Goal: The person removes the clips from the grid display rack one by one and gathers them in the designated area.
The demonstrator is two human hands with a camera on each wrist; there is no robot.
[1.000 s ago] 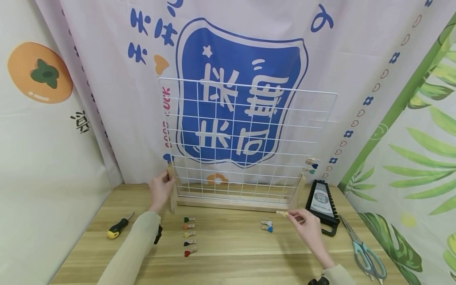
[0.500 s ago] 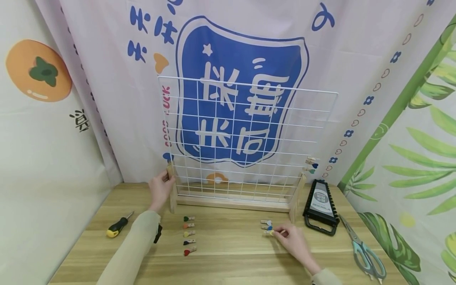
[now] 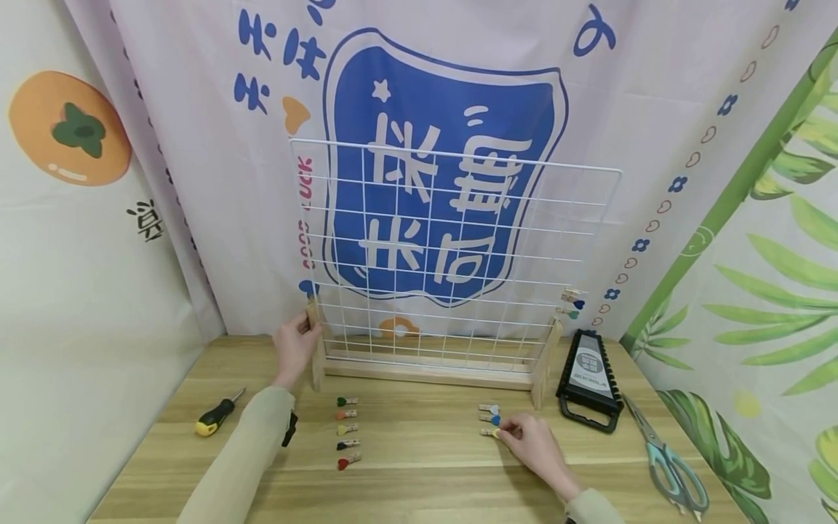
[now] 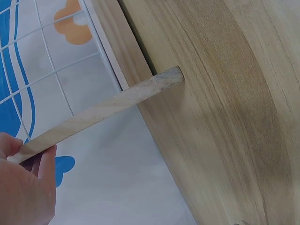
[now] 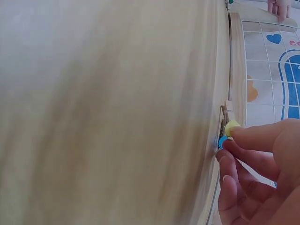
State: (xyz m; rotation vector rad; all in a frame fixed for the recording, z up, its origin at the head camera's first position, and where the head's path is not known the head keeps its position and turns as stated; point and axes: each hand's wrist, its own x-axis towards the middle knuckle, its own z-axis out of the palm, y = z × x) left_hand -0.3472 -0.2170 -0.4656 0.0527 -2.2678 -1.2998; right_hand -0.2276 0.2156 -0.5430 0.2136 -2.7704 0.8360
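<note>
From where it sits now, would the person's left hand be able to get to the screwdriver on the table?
Probably yes. The left hand grips the wooden stand's left post, and the screwdriver lies on open table to its left, nothing between them. The hand would have to let go of the post first.

Matt wood-grain table (image 3: 419, 473); white-coated wire grid (image 3: 452, 240); bare wooden stand (image 3: 425, 371); printed cloth backdrop (image 3: 196, 109).
</note>
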